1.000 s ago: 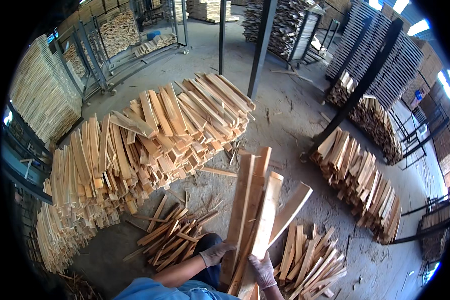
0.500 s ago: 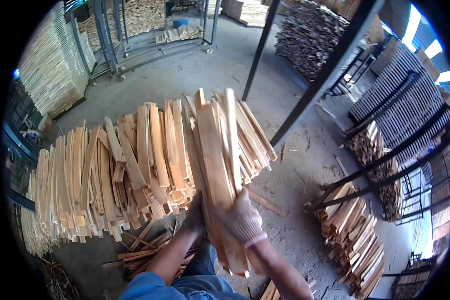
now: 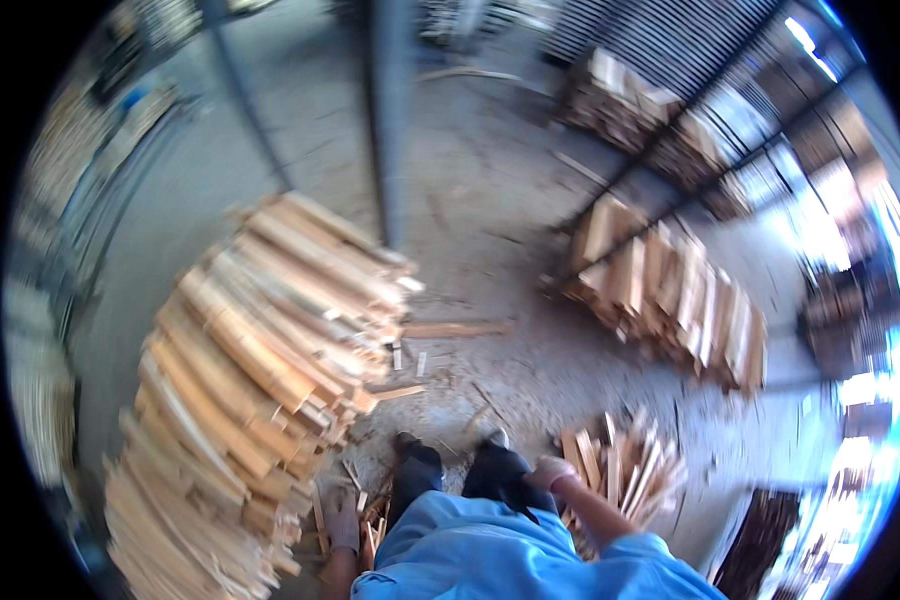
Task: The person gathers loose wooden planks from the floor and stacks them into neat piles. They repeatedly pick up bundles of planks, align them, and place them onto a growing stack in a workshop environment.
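My left hand (image 3: pixel 342 522), in a pale glove, hangs low between the big stack of wooden slats and my leg. Its fingers look loosely stretched, and I see nothing held in it. My right hand (image 3: pixel 552 473) is by my right thigh, near a smaller heap of wood pieces (image 3: pixel 625 465). Motion smears its fingers, and no slat shows in it. The big stack of wooden slats (image 3: pixel 260 340) lies to my left, its slats side by side in uneven layers.
A dark metal post (image 3: pixel 388 130) rises beyond the stack. Another slat pile (image 3: pixel 670 290) lies at the right beside dark rails. Loose sticks (image 3: pixel 455 329) and scraps litter the concrete floor (image 3: pixel 470 220). More stacked wood (image 3: pixel 610 90) stands farther back.
The bundle of slats is out of my hands, which have dropped apart to my sides. My view has swung right, so the big stack now sits farther left.
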A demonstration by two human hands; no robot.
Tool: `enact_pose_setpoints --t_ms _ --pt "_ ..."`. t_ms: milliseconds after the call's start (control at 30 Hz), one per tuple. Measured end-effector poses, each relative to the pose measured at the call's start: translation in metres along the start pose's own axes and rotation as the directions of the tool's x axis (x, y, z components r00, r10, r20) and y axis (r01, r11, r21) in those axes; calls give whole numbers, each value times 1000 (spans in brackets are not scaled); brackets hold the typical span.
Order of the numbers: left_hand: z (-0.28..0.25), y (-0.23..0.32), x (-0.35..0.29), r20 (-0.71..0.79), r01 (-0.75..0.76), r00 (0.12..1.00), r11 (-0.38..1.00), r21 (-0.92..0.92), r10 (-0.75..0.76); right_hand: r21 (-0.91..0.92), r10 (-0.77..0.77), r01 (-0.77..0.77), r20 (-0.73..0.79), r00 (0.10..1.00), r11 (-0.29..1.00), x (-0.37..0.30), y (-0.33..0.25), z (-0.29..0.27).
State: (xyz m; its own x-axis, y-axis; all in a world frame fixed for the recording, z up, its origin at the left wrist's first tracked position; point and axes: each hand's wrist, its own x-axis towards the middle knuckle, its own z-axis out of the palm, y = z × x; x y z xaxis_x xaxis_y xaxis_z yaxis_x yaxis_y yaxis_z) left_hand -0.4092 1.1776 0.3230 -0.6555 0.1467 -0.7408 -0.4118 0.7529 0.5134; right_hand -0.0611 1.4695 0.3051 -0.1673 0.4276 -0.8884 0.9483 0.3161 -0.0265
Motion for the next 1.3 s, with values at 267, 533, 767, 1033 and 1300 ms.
enact_pose_setpoints --t_ms 267,533,767,1033,1300 --pt "95 66 16 248 -242 956 905 349 160 592 194 -113 -75 978 798 8 148 47" --pt "250 245 24 595 -617 758 588 523 266 954 185 117 -172 968 275 18 138 35" --pt "443 336 -2 828 -818 554 239 523 86 911 608 -97 344 715 -401 -26 171 150" --pt "676 325 -92 901 -940 341 -131 316 -270 535 464 -83 791 399 -841 -68 52 229" --pt "829 256 -228 857 -958 156 -285 11 -490 554 530 104 701 477 -826 42 4 85"
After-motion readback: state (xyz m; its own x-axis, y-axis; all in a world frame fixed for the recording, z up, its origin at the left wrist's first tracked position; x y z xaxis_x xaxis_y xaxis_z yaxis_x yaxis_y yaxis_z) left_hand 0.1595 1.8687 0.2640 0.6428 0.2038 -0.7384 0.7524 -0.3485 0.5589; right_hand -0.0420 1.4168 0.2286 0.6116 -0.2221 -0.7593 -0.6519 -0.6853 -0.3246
